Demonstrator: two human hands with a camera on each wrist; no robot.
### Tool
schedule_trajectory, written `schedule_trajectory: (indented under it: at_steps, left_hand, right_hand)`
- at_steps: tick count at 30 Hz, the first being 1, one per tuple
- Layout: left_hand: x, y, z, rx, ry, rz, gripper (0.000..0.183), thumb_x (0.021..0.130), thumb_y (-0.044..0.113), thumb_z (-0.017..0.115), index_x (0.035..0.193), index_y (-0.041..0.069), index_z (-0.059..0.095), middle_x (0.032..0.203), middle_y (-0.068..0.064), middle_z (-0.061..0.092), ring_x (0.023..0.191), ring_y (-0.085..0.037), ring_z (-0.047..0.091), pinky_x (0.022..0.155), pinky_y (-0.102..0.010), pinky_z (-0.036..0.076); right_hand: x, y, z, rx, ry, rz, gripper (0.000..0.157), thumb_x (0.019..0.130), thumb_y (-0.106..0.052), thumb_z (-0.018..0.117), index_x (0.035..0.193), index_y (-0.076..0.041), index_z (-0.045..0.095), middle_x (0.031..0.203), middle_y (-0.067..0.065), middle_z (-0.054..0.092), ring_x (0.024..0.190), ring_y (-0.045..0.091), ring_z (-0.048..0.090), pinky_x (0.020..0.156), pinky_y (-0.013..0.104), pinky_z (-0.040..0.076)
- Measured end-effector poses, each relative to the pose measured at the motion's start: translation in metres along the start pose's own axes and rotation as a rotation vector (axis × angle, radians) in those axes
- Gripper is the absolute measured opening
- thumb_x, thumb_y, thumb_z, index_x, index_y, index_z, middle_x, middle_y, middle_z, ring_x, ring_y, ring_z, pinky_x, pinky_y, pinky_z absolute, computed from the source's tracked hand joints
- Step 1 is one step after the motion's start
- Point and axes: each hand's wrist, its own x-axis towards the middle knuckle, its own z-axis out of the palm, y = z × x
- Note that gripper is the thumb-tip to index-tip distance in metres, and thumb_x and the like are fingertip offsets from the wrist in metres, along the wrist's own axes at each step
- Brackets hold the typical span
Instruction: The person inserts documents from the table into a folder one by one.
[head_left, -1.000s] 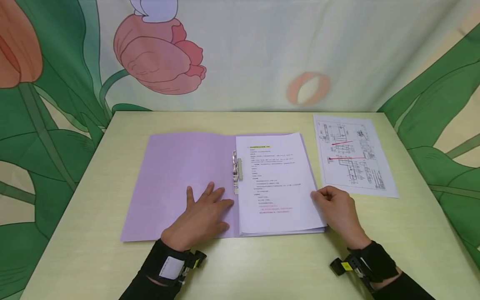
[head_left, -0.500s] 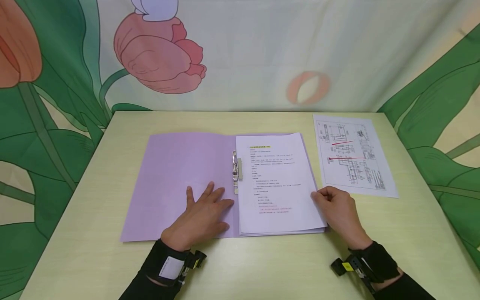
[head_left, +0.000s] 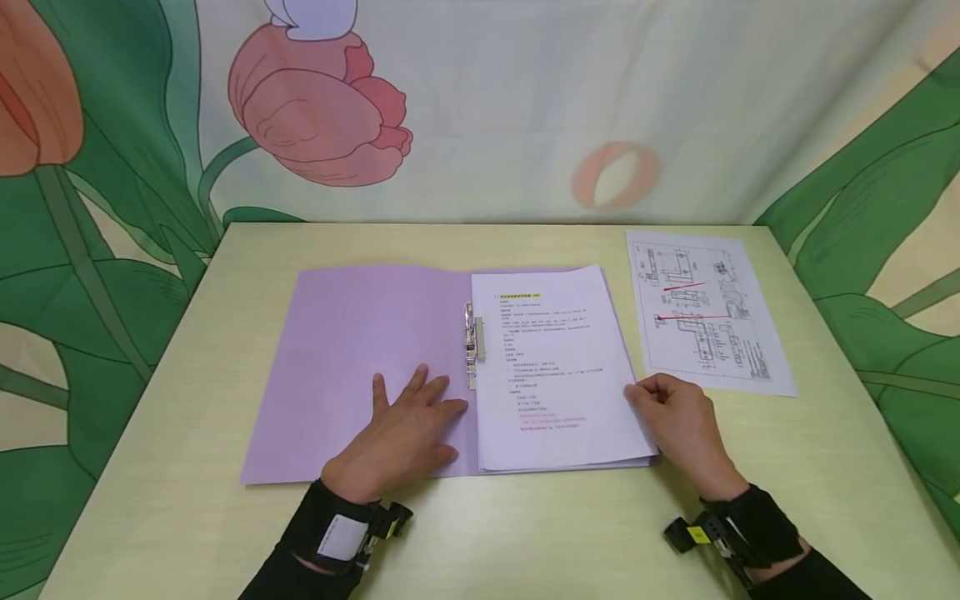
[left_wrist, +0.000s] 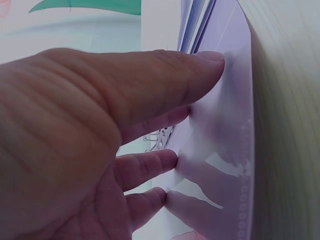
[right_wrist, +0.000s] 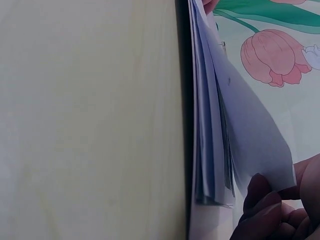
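A purple folder [head_left: 360, 333] lies spread on the table, with a printed sheet [head_left: 555, 358] on top of the paper stack on its right half. My left hand [head_left: 397, 437] rests with spread fingers on the bare left cover, near the spine; its fingertips touch the purple surface in the left wrist view. At the sheet's lower right edge, my right hand [head_left: 678, 425] pinches the paper between thumb and fingers. The right wrist view shows this sheet [right_wrist: 260, 140] bent up away from the stack [right_wrist: 207, 125] below. Beside the spine sits a metal clip [head_left: 475, 343].
A loose sheet with technical drawings [head_left: 701, 367] and red lines lies at the right of the folder. The pale wooden table [head_left: 525, 542] ends at the back against a flower-printed curtain [head_left: 510, 108].
My right hand has shifted very slightly to the right and toward me, with the sheet's edge still pinched. The left hand stays in place.
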Motion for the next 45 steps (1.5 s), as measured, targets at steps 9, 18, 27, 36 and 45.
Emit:
schedule_trajectory:
  at_steps: [9, 18, 27, 36, 45]
  left_hand:
    - [-0.001, -0.001, 0.0, -0.004, 0.001, 0.011, 0.058, 0.079, 0.035, 0.077, 0.133, 0.024, 0.058, 0.152, -0.009, 0.04, 0.144, -0.037, 0.019, 0.102, -0.08, 0.007]
    - [-0.001, 0.0, -0.001, -0.005, -0.002, 0.01, 0.059, 0.079, 0.035, 0.077, 0.133, 0.024, 0.058, 0.152, -0.009, 0.04, 0.144, -0.037, 0.018, 0.102, -0.08, 0.006]
    - [-0.001, 0.0, -0.002, -0.009, -0.006, 0.004, 0.057, 0.08, 0.034, 0.076, 0.133, 0.024, 0.059, 0.152, -0.009, 0.04, 0.144, -0.036, 0.019, 0.102, -0.08, 0.005]
    - [-0.001, 0.0, -0.002, -0.008, -0.01, -0.002, 0.056, 0.08, 0.034, 0.076, 0.133, 0.025, 0.059, 0.152, -0.01, 0.04, 0.144, -0.036, 0.019, 0.102, -0.08, 0.006]
    - [0.001, 0.001, -0.001, -0.004, -0.006, -0.012, 0.057, 0.079, 0.035, 0.077, 0.133, 0.025, 0.059, 0.152, -0.009, 0.04, 0.144, -0.035, 0.018, 0.102, -0.08, 0.005]
  right_hand:
    - [-0.001, 0.0, 0.0, -0.002, -0.023, -0.006, 0.026, 0.093, -0.028, 0.062, 0.093, -0.004, 0.069, 0.074, 0.012, 0.062, 0.062, 0.022, 0.052, 0.048, 0.029, 0.042]
    - [0.018, 0.016, -0.037, -0.114, 0.009, -0.043, 0.04, 0.096, -0.042, 0.056, 0.093, -0.004, 0.066, 0.077, 0.012, 0.061, 0.061, 0.023, 0.052, 0.049, 0.031, 0.041]
    - [0.073, 0.064, -0.1, -0.279, 0.09, 0.03, 0.046, 0.098, -0.037, 0.049, 0.107, 0.006, 0.06, 0.098, 0.027, 0.062, 0.075, 0.034, 0.054, 0.05, 0.035, 0.039]
    - [0.098, 0.091, -0.121, -0.397, -0.006, 0.111, 0.08, 0.092, -0.058, 0.05, 0.115, 0.019, 0.051, 0.104, 0.038, 0.055, 0.083, 0.044, 0.053, 0.054, 0.043, 0.04]
    - [0.104, 0.093, -0.12, -0.44, -0.096, 0.165, 0.086, 0.083, -0.067, 0.058, 0.099, 0.017, 0.054, 0.075, 0.022, 0.052, 0.064, 0.033, 0.048, 0.048, 0.038, 0.036]
